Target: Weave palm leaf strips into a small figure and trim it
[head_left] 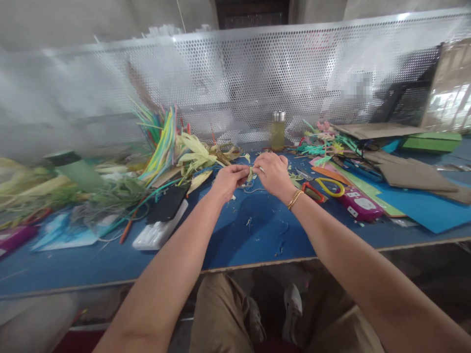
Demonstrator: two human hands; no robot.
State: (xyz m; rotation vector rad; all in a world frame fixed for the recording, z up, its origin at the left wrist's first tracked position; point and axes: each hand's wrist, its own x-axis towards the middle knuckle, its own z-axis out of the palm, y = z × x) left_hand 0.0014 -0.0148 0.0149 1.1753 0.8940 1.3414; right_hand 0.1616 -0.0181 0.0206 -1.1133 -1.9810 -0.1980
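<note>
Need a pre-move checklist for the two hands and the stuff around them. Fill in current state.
1. Left hand pinching the pale piece: ok, thumb and fingers closed at it.
2. Right hand grip firm: cannot tell; fingertips are at the same piece, but the contact is too small to read.
3. Tabletop free of scraps: not ok, bits lie between the forearms.
4. Bottle upright, lid on: ok, standing beyond the hands.
5. Yellow handle loop out from under the right forearm: ok, it lies to the right of it.
6. Phone flat on the tabletop: not ok, it rests on a white box.
</note>
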